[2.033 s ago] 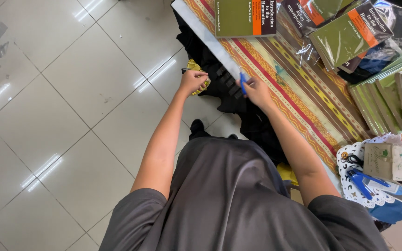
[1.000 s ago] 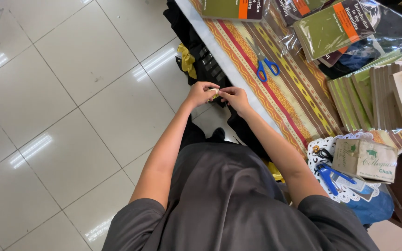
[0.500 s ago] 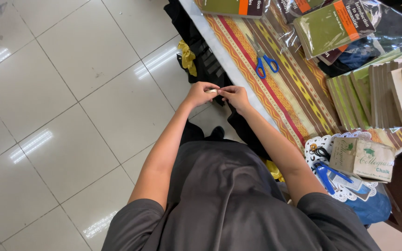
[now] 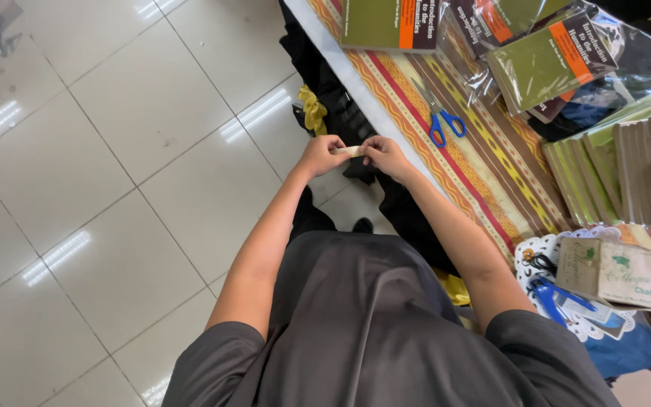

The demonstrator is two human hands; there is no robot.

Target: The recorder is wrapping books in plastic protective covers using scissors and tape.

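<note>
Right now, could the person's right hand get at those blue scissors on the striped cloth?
Probably yes. The blue scissors lie uncovered on the striped cloth, near the right hand, though both hands pinch a small pale strip.

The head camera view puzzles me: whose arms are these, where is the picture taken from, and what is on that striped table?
There is no machine here. A person wears a camera on the head, so you look down over their grey shirt at their own two bare hands. The left hand and right hand meet by the table's edge and together pinch a small pale strip; what it is made of I cannot tell. On the striped woven tablecloth lie blue-handled scissors, olive-green books with orange bands in clear plastic wrap, and a small tan cardboard box. Below is a glossy white tiled floor.
</note>
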